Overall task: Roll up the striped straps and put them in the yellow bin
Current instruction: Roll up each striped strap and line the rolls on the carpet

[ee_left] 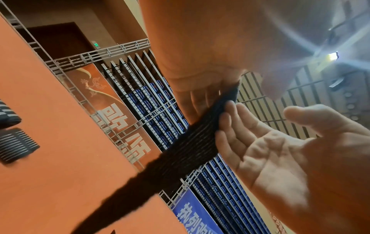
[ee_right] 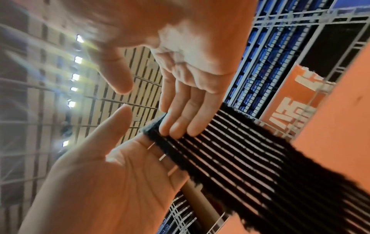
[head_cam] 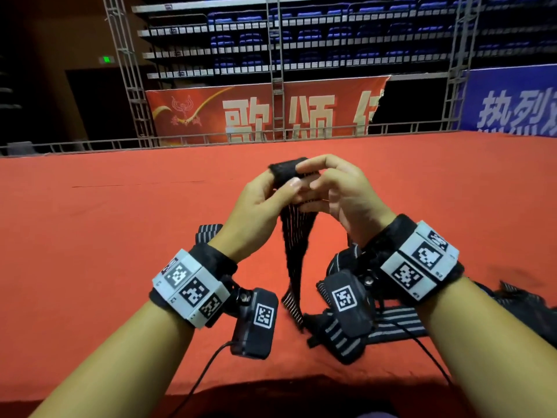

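A red-covered bench [head_cam: 120,224] fills mid-frame. At center, both hands, left [head_cam: 256,206] and right [head_cam: 340,194], pinch the top end of a striped strap [head_cam: 297,236] that hangs down. More straps [head_cam: 391,324] lie lower right.

Above the middle of the table [head_cam: 120,212], the left grip [head_cam: 256,206] and the right grip [head_cam: 340,191] meet, left and right of each other, with the top end of a strap [head_cam: 294,236] held between them. The strap hangs down from the two grips toward the near part of the table, its lower end [head_cam: 292,306] between the two wrists. More straps [head_cam: 391,324] lie in a heap on the table under and behind the right wrist, running to the near right. Another strap [head_cam: 208,230] lies on the table just behind the left wrist. A railing [head_cam: 150,143] runs along the table's far edge, with a banner [head_cam: 241,116] behind it and rows of seats [head_cam: 301,37] farther back.
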`<state>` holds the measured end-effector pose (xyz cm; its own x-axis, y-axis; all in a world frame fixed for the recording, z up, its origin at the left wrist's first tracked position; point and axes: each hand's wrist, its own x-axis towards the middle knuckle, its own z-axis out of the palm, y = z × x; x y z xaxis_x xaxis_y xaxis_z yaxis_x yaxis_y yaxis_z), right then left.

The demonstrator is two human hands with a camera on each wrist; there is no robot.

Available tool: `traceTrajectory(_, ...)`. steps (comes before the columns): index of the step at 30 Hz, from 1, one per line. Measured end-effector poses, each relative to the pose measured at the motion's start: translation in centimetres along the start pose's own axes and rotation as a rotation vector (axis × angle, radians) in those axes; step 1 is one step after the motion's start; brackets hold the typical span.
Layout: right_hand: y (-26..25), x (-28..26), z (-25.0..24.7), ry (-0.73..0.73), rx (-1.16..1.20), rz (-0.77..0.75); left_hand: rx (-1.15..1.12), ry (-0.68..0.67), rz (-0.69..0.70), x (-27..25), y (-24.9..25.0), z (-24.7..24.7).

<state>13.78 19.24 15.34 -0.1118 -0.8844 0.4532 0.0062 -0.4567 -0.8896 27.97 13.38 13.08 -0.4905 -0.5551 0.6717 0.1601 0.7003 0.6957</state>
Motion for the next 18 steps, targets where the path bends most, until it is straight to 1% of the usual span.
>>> traceTrajectory(1, -0.6, -0.3, 0.2, -0.008, -0.040, -0.021, -0.008, 0.019, 0.018, 0.0, 0.3, -0.1)
traceTrajectory(3, -1.5, -0.8, 0.9, 0.030, -0.150, -0.090, 0.011, 0.071, 0.031, 0.1, 0.8, -0.4)
traceTrajectory(6, -2.1, -1.0, 1.3, 0.166, -0.373, -0.164, 0.034, 0.072, 0.036, -0.1, 2.1, -0.5)
traceTrajectory(8, -2.4, -1.0, 1.0, 0.261, -0.508, -0.162, 0.039, 0.063, 0.048, -0.2, 2.9, -0.6)
traceTrajectory(10, -2.7, -1.0, 0.8, 0.298, -0.586, -0.151, 0.023, 0.060, 0.043, -0.4, 3.6, -0.9)
traceTrajectory(12, -2.8, -1.2, 0.8, 0.274, -0.592, -0.190, 0.012, 0.060, 0.032, -0.7, 4.0, -1.2)
traceTrajectory(14, -2.8, -1.3, 0.7, 0.230, -0.550, -0.211, 0.014, 0.085, 0.017, -1.0, 4.2, -1.5)
traceTrajectory(18, -3.1, -1.9, 1.1, 0.115, -0.441, -0.145, 0.054, 0.127, 0.006, -1.5, 4.4, -1.8)
